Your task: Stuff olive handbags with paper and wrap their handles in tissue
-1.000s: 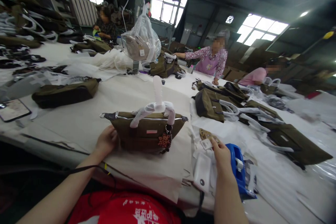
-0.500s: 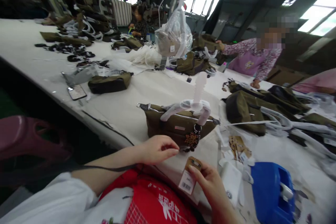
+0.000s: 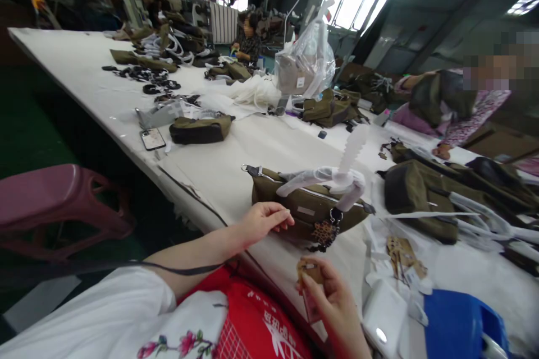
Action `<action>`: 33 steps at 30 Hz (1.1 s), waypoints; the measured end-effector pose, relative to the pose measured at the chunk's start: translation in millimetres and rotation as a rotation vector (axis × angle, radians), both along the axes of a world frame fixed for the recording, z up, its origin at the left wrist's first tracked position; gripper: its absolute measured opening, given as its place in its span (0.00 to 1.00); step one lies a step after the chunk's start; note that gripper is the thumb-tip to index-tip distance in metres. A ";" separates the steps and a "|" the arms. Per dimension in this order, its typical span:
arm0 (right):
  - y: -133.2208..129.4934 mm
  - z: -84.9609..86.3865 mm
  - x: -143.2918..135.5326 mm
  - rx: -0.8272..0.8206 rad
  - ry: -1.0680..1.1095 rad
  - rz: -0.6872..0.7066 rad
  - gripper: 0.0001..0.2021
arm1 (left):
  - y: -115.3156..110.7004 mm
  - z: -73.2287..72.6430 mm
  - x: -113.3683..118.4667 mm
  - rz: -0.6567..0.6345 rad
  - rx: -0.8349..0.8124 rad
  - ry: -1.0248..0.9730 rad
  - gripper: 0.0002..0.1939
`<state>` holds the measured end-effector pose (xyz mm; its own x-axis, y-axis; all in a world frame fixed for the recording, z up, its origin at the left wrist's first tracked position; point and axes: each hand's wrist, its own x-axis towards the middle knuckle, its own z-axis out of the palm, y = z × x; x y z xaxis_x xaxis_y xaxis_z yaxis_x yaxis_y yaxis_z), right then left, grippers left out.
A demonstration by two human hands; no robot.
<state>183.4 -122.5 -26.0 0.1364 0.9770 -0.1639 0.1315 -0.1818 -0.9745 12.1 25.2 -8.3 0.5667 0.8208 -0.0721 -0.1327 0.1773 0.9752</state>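
as the head camera is looking down over the white table (image 3: 219, 174), the right hand (image 3: 339, 305) is pinching a brown card tag (image 3: 314, 272) between thumb and fingers, and the tag is now turning, so its printed label is no longer facing the camera plainly. the left hand (image 3: 259, 221) is hovering at the front of the olive bag (image 3: 305, 225), its fingers curling and its thumb lying close to them; whether they are pinching anything small or touching the bag, i cannot tell. the bag is standing upright just beyond both hands, its wrapped handles (image 3: 301, 180) rising and its charm (image 3: 325, 233) dangling in front. since the tag is staying in the right hand, apart from the bag, it is not hanging on it. more tags (image 3: 400, 252) are lying to the right, near a white box (image 3: 384, 314) and a blue object (image 3: 452, 322).
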 end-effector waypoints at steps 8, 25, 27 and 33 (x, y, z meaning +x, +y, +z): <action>11.9 2.5 -13.3 0.070 -0.054 -0.138 0.24 | 15.3 -16.2 -34.4 0.224 -0.043 -0.021 0.23; 59.4 -11.3 -9.2 0.695 -0.837 0.040 0.11 | 30.3 0.6 -58.1 0.220 -0.183 -0.231 0.24; 64.1 -8.2 -10.9 0.700 -0.791 0.108 0.12 | 36.2 2.0 -52.9 0.221 -0.099 -0.117 0.23; 84.4 1.1 -19.3 0.646 -0.619 0.190 0.12 | 61.3 30.1 -44.8 0.180 0.430 0.390 0.11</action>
<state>164.1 -38.0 -25.0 -0.1547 0.8684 0.4711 0.6363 0.4523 -0.6249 -32.6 86.5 21.8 0.4151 0.9028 0.1125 0.2572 -0.2351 0.9373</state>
